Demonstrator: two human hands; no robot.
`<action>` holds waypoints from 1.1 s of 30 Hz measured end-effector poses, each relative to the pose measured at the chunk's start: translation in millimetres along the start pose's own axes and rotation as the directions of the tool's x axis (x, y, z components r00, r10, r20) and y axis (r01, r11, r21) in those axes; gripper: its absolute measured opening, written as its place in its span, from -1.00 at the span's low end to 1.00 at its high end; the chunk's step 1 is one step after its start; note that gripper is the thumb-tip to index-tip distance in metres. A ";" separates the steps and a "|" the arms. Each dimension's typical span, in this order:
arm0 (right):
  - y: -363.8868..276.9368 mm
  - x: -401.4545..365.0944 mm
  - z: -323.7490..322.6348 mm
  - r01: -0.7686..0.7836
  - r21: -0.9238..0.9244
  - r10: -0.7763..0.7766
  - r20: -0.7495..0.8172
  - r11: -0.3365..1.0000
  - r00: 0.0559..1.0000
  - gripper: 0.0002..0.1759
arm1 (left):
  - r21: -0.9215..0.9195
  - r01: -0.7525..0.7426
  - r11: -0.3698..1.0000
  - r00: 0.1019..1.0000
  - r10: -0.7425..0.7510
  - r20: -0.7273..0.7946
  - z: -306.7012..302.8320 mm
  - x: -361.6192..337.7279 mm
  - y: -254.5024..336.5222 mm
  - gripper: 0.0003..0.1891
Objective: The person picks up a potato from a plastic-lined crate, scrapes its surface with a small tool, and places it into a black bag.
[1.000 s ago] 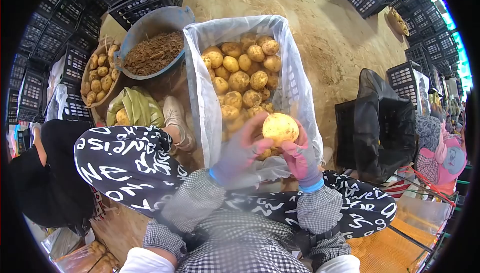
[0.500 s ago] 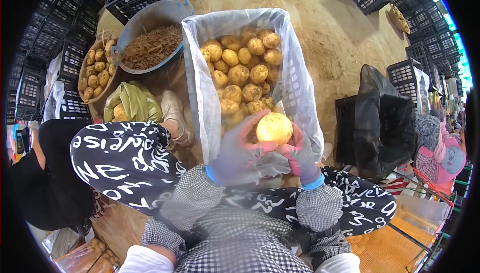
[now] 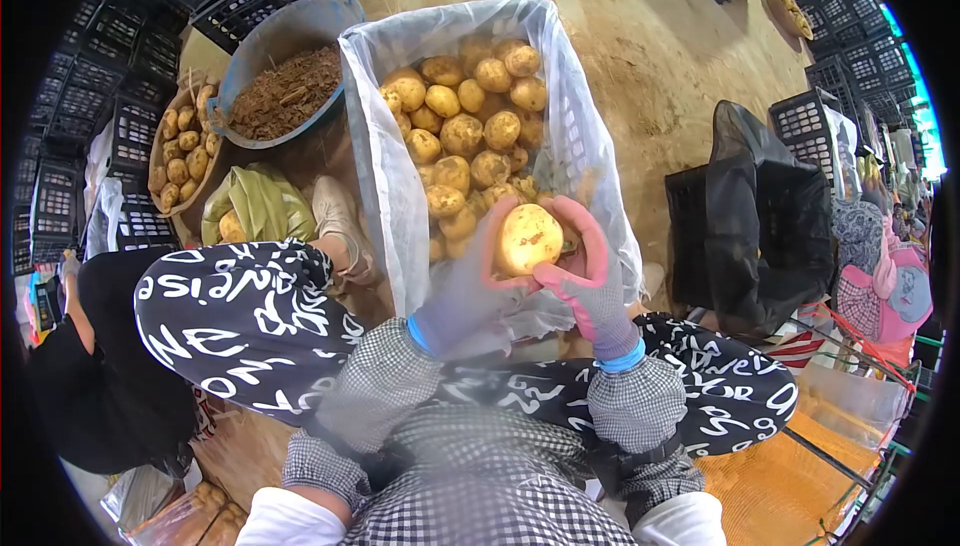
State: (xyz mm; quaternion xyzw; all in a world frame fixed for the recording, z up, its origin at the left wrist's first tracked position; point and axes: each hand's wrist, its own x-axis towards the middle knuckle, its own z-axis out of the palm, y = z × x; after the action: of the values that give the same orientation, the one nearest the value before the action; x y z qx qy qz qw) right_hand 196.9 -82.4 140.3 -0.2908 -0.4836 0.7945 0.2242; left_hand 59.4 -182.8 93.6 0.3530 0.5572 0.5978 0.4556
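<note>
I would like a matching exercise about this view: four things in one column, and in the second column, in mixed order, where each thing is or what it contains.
Things:
1. Held potato
2. Blue tub
3. Green sack
4. Black bag

Places and states:
A. Beside the shoe, with a potato showing at its edge
B. To the right of the white-lined crate
C. Between the gloved left hand and right hand
D. Contains brown, crumbly material

Right pairs: 1-C, 2-D, 3-A, 4-B
</note>
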 end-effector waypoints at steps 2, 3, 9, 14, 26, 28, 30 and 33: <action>0.5 0.4 -1.8 -0.017 -0.026 0.017 -0.009 1.000 1.000 -0.18 | 0.076 0.002 0.997 1.000 -0.001 -0.009 -1.4 -1.6 4.0 0.01; 0.8 1.0 -3.4 -0.050 -0.046 0.050 -0.010 0.998 0.999 -0.19 | 0.167 -0.023 0.986 0.999 0.027 -0.020 -1.7 -1.9 4.1 -0.02; 28.3 -0.3 -29.6 0.136 -0.510 -0.149 0.015 0.850 0.989 -0.35 | 0.353 -0.085 0.932 0.996 0.087 0.009 -2.5 -3.3 -1.3 -0.06; 37.6 -2.4 -46.7 0.129 -0.624 -0.214 -0.063 0.771 0.975 -0.47 | 0.254 -0.054 0.966 0.998 0.042 0.052 5.8 -5.7 1.6 -0.11; -75.9 16.3 -200.6 0.425 0.268 -0.114 -0.719 0.865 0.686 -0.53 | 0.324 0.067 0.944 0.996 -0.045 -0.076 -42.5 81.3 31.0 -0.57; -81.5 6.7 -273.9 0.560 0.271 -0.132 -0.807 0.783 0.575 -0.55 | 0.744 0.094 0.661 0.953 -0.277 0.125 -46.1 88.8 -7.2 -0.53; -73.6 -2.1 -354.0 0.656 0.353 -0.083 -0.840 0.667 0.537 -0.54 | 0.869 0.094 0.486 0.833 -0.517 0.199 -30.6 78.9 -64.4 -0.40; -70.6 -6.2 -399.2 0.761 0.368 -0.010 -0.897 0.534 0.441 -0.56 | 0.921 0.246 0.304 0.719 -0.694 0.036 -12.2 73.7 -147.5 -0.34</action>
State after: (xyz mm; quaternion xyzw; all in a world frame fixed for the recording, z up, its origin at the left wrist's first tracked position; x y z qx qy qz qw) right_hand 477.8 198.8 60.3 -0.3664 -0.0085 0.5968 0.7138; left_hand 45.6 -123.2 -60.0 0.4684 0.7417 -0.0340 0.4789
